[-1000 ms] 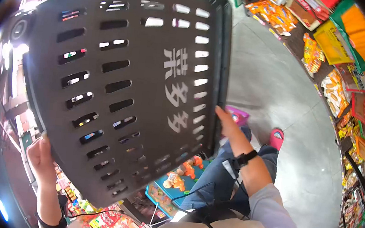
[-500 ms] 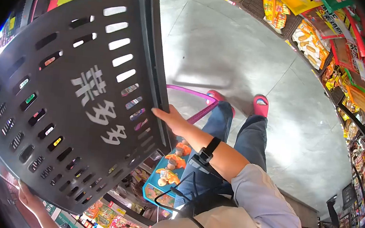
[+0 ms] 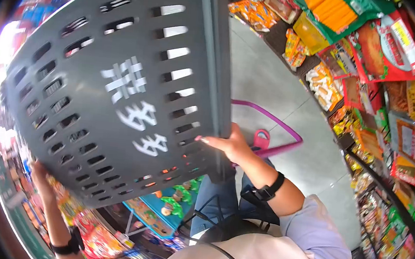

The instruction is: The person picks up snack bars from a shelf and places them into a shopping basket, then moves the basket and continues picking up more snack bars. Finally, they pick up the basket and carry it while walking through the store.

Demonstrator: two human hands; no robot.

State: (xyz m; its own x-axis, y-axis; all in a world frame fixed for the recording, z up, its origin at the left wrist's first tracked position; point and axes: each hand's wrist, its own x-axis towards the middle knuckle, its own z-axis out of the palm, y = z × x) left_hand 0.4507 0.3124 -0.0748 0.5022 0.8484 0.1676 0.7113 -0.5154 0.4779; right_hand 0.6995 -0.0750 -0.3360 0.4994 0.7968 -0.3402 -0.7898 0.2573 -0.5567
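A large dark grey plastic shopping basket, with slots in its wall and white characters on its side, is tipped on its side in front of me. My right hand grips its rim, the thumb lying on the outer wall. At the basket's lower left end, my left hand supports the base edge; its fingers are partly hidden behind the basket. The purple handle swings out beyond the rim on the right. The basket's inside is turned away from view.
Shelves of packaged snacks curve along the right side. A blue display stand with green and orange figures is close by my legs. More colourful packets lie at lower left. One pink shoe shows on the grey floor.
The basket has shifted right and turned more upright, with both hands still on it. The view has moved closer to the right-hand shelves, and the purple handle now sticks out farther right.
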